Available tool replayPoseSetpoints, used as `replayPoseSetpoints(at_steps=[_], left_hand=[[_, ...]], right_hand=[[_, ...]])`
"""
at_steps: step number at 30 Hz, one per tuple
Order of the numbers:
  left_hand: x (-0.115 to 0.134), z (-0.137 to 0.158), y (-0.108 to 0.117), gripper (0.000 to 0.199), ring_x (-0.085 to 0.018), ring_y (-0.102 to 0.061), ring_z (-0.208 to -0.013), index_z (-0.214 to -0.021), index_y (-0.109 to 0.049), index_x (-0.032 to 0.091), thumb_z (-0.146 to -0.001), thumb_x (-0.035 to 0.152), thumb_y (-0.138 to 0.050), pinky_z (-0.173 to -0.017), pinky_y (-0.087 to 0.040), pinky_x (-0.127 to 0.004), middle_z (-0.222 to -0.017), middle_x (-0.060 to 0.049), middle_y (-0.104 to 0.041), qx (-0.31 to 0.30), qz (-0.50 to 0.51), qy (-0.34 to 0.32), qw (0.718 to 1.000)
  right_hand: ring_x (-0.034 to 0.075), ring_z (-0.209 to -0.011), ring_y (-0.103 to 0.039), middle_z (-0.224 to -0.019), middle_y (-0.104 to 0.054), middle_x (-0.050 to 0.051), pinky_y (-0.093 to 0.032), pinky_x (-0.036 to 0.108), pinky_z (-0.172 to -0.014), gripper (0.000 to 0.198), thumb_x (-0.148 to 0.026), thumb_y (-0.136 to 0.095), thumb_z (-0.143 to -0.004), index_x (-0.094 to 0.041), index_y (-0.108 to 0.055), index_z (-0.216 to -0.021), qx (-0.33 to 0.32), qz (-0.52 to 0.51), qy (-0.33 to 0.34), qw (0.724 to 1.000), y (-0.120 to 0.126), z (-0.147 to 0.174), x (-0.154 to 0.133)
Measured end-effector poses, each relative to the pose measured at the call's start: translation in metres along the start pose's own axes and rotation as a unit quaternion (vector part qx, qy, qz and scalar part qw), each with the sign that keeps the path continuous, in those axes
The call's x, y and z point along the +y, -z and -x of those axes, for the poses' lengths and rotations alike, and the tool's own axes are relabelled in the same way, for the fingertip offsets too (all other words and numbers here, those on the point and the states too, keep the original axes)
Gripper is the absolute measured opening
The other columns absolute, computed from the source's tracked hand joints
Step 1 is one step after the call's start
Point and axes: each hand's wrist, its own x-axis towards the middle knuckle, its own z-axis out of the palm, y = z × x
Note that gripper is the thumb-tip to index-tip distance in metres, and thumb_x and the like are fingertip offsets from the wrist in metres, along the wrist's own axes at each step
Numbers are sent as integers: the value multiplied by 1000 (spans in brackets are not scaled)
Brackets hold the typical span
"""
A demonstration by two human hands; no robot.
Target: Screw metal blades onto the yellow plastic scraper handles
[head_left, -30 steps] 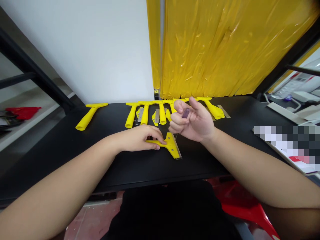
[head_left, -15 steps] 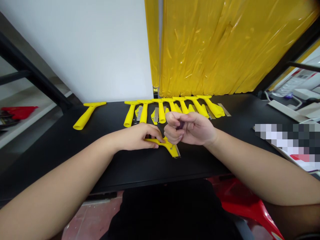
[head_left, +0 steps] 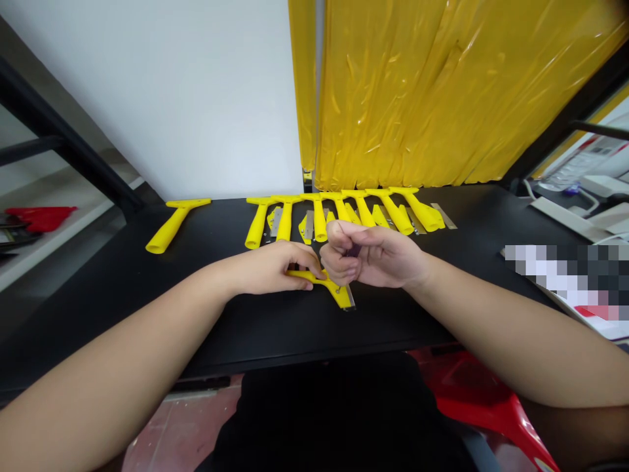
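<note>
A yellow scraper [head_left: 339,294] with a metal blade at its wide end lies on the black table in front of me. My left hand [head_left: 278,269] is closed round its handle, thumb and fingers near the neck. Above the head of this scraper, my right hand [head_left: 371,254] is curled into a grip on a screwdriver [head_left: 354,250]. Only a bit of its dark purplish handle shows between the fingers. The right hand covers part of the scraper head, close to a screw [head_left: 338,290]; I cannot tell whether the tip touches it.
Behind my hands stands a row of yellow scraper handles [head_left: 255,226], with loose blades [head_left: 308,226], yellow plates and small screws between them. Another yellow handle [head_left: 170,228] lies apart at the left. A white panel and yellow plastic sheeting [head_left: 393,98] bound the table [head_left: 236,337] at the back.
My right hand's fingers have turned slightly around the screwdriver. My left hand and the scraper stay nearly in place; the view has shifted a little.
</note>
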Motion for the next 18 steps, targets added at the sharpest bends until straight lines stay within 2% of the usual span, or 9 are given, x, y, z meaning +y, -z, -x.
replayPoseSetpoints(at_steps=[5,8,10,12,14,16,18], left_hand=[[1,-1,0,25,-21,-76,-107,-116,-82,23,-91,22,-81,-104,-57,-35,-116,-6,-80,-7,18,-2,1000],[5,-2,1,24,-20,-76,-107,-115,-82,23,-92,19,-80,-103,-57,-35,-117,-7,-80,-14,27,2,1000],[8,-2,2,23,-20,-76,-107,-114,-82,23,-92,16,-78,-102,-57,-34,-116,-6,-80,-21,24,2,999],[10,-2,2,23,-20,-76,-107,-114,-82,22,-93,15,-77,-101,-57,-33,-117,-6,-80,-24,11,3,1000],[11,-2,3,22,-20,-75,-106,-113,-82,21,-93,15,-77,-98,-58,-32,-117,-7,-79,-24,-7,9,1000],[10,-2,3,21,-20,-75,-105,-114,-82,21,-94,16,-77,-96,-57,-31,-117,-7,-79,-25,-17,10,999],[9,-2,3,22,-20,-75,-107,-115,-82,20,-95,16,-76,-98,-57,-31,-117,-8,-78,-29,-21,3,999]], right_hand=[[13,-63,-33,-72,-40,-4,-30,27,-63,31,-43,-63,-99,-22,-43,-85,-13,20,-4,1000,0,0,0],[13,-65,-40,-74,-43,-4,-35,27,-65,34,-45,-63,-103,-22,-43,-88,-29,45,3,999,2,-1,3],[14,-69,-48,-78,-48,-3,-41,28,-69,33,-45,-63,-105,-23,-43,-90,-38,74,23,996,4,-1,5],[15,-77,-55,-86,-54,-1,-47,30,-73,31,-41,-66,-105,-22,-46,-90,-40,134,71,988,6,-2,5],[14,-82,-59,-91,-59,0,-49,30,-75,28,-33,-73,-102,-21,-50,-89,-27,229,147,962,10,-1,1],[14,-83,-59,-90,-62,1,-50,29,-76,27,-24,-82,-94,-20,-56,-86,8,336,221,915,13,2,-5],[14,-81,-61,-85,-66,1,-51,29,-75,28,-19,-89,-86,-19,-61,-81,45,420,267,866,16,5,-13]])
